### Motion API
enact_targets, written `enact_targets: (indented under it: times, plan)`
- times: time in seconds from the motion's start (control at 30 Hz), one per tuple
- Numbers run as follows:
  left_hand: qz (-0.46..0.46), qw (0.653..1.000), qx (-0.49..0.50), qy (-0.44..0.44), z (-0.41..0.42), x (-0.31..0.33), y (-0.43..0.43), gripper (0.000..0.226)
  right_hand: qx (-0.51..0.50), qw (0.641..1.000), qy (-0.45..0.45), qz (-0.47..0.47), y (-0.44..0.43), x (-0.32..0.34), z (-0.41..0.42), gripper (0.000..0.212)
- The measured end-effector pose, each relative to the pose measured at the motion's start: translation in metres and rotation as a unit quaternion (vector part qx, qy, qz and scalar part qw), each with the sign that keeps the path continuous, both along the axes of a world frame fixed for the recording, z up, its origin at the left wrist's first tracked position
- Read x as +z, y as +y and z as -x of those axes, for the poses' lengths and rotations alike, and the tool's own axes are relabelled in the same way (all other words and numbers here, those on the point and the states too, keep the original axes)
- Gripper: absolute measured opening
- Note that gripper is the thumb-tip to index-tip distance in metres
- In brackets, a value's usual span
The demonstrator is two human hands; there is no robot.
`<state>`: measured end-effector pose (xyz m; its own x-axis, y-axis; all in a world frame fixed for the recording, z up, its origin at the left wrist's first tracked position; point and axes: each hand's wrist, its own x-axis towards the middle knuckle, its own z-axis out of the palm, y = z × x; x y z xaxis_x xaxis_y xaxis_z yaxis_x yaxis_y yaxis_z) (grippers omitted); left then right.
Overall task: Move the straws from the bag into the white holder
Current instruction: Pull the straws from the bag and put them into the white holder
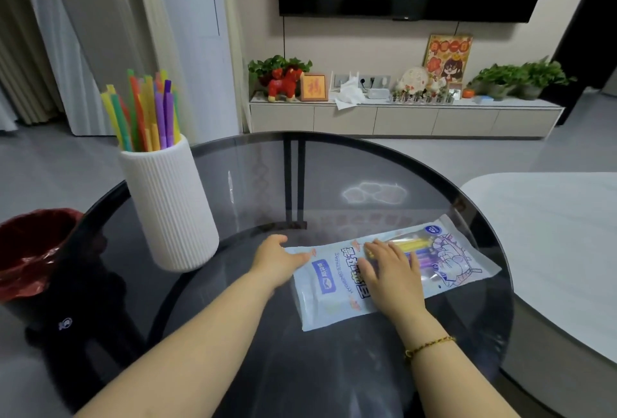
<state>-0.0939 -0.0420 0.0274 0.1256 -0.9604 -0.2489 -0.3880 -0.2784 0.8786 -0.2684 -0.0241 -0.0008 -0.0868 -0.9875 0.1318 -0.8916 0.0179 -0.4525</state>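
Straws (414, 245): yellow and purple ones show through the clear window of a printed plastic straw bag (337, 287), lying flat on the round dark glass bench (334, 177), near its right edge.

Head view. White ribbed holder (170, 207): upright at bench left, well apart from the bag, already carrying a bundle of coloured straws (143, 113). Judged partly done; the bagged remainder is still to go across.

Left hand (278, 259): loosely open, fingertips touching the bag's left end, pinching nothing visible. Right hand (389, 272): spread flat, pressing on the bag's middle; beaded bracelet (429, 346) on the wrist.

Surroundings: red-lined bin (30, 250) beside the bench at left; pale table (551, 234) at right; TV cabinet (400, 117) beyond. Nothing stands between bag and holder.
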Motion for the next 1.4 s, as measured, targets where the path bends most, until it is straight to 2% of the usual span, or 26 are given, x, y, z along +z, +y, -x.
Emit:
enact_targets:
  times: [0.1, 0.17, 0.27, 0.4, 0.47, 0.53, 0.57, 0.63, 0.73, 0.83, 0.93, 1.0, 1.07, 1.13, 1.23, 1.4]
  plan:
    - [0.000, 0.996, 0.016, 0.082, -0.004, 0.003, 0.004, 0.031, -0.001, 0.999, -0.032, 0.030, 0.001, 0.001, -0.002, 0.042]
    - [-0.004, 0.990, 0.022, 0.139, -0.009, 0.000, 0.007, 0.021, -0.020, 0.992, -0.092, 0.081, 0.003, 0.006, -0.006, 0.039]
    - [-0.018, 0.975, 0.044, 0.219, -0.017, -0.003, 0.014, 0.015, -0.084, 0.959, -0.216, 0.163, 0.009, 0.016, -0.010, 0.034]
    - [-0.018, 0.961, 0.087, 0.263, -0.025, -0.007, 0.017, 0.018, -0.191, 0.911, -0.310, 0.195, 0.016, 0.023, -0.008, 0.041]
    - [-0.021, 0.955, 0.099, 0.280, -0.028, -0.008, 0.016, 0.018, -0.249, 0.870, -0.382, 0.186, 0.020, 0.024, -0.007, 0.048]
    - [-0.021, 0.949, 0.106, 0.295, -0.031, -0.008, 0.016, 0.021, -0.296, 0.799, -0.503, 0.145, 0.024, 0.023, -0.008, 0.054]
    - [-0.019, 0.948, 0.107, 0.301, -0.032, -0.009, 0.016, 0.024, -0.302, 0.763, -0.559, 0.118, 0.025, 0.022, -0.011, 0.055]
    - [-0.013, 0.942, 0.104, 0.318, -0.034, -0.009, 0.016, 0.026, -0.287, 0.723, -0.623, 0.078, 0.029, 0.022, -0.020, 0.051]
    - [-0.012, 0.931, 0.096, 0.351, -0.036, -0.010, 0.016, 0.024, -0.217, 0.655, -0.724, 0.020, 0.029, 0.024, -0.029, 0.050]
    - [-0.026, 0.923, 0.069, 0.377, -0.036, -0.011, 0.018, 0.017, -0.106, 0.583, -0.805, -0.040, 0.026, 0.030, -0.035, 0.030]
    - [-0.050, 0.918, 0.031, 0.391, -0.031, -0.013, 0.021, 0.016, -0.005, 0.543, -0.837, -0.065, 0.025, 0.035, -0.039, 0.045]
    - [-0.062, 0.912, 0.021, 0.405, -0.027, -0.014, 0.023, 0.019, 0.034, 0.526, -0.848, -0.065, 0.024, 0.038, -0.040, 0.048]
    - [-0.080, 0.903, 0.011, 0.422, -0.024, -0.014, 0.024, 0.022, 0.033, 0.523, -0.850, -0.059, 0.024, 0.041, -0.039, 0.034]
    - [-0.105, 0.894, -0.004, 0.435, -0.022, -0.012, 0.025, 0.027, 0.002, 0.534, -0.845, -0.044, 0.021, 0.040, -0.036, 0.020]
    - [-0.126, 0.883, -0.009, 0.452, -0.020, -0.010, 0.026, 0.030, -0.051, 0.556, -0.829, -0.010, 0.017, 0.035, -0.036, 0.014]
    - [-0.116, 0.897, 0.004, 0.426, -0.017, -0.006, 0.029, 0.025, -0.144, 0.553, -0.821, 0.011, 0.016, 0.035, -0.034, 0.012]
